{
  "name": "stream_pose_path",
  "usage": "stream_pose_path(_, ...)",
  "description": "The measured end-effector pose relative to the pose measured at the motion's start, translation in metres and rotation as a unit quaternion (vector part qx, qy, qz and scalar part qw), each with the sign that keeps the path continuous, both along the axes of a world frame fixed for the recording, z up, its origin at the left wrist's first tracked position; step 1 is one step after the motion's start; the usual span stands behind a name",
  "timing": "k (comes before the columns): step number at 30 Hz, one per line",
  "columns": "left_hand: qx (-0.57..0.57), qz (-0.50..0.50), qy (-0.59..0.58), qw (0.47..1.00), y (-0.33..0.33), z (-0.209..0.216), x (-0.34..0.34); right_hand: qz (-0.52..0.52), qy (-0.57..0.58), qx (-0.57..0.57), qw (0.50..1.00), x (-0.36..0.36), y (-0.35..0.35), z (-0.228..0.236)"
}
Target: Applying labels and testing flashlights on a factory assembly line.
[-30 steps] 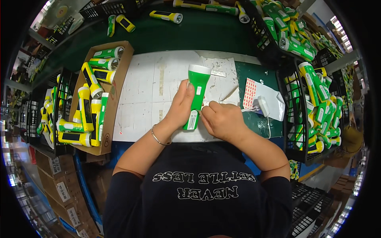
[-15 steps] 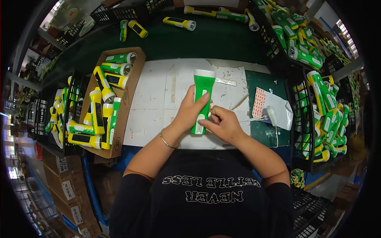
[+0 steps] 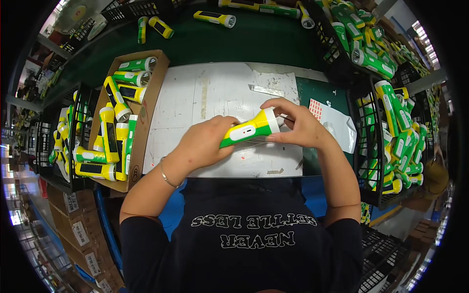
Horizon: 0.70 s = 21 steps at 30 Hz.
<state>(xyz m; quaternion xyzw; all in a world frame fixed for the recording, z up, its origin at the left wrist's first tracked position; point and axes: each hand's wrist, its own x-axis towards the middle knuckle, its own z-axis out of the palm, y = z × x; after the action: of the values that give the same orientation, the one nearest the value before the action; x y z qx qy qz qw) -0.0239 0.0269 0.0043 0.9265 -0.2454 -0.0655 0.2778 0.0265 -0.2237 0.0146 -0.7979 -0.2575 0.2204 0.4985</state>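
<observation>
My left hand [image 3: 207, 141] is wrapped round the handle of a green and yellow flashlight [image 3: 249, 131]. The flashlight lies tilted above the white work surface [image 3: 185, 102], its white-rimmed head toward the upper right and a white oval switch panel facing up. At the head end, my right hand [image 3: 300, 126] curls its thumb and fingers about the white rim. A thin dark strip shows between those fingers, too small to name. The lens side is turned away from view, and the tail is hidden in my left palm.
Left stands a cardboard box [image 3: 155, 93] of flashlights, beside a black crate [image 3: 80, 183]. More black crates [image 3: 373, 195] piled with flashlights line the right. A white sheet [image 3: 342, 132] with red labels lies right of my hand. Several loose flashlights [image 3: 215, 18] lie on the green bench.
The flashlight has turned from pointing straight away to tilting right, showing its switch side. My right hand has moved from its tail to its head. The white plug on the sheet is out of sight.
</observation>
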Motion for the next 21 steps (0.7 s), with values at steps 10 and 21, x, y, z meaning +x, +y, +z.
stream_pose_path(10, 0.079, 0.002, 0.046, 0.996, 0.032, 0.01, -0.003, -0.014, 0.023, 0.045, 0.999, 0.0, 0.005, 0.005)
stream_pose_path(21, -0.206, 0.157, 0.152, 0.954, 0.024, -0.039, 0.006, -0.074, -0.196, -0.206, 0.956, -0.022, 0.071, -0.075)
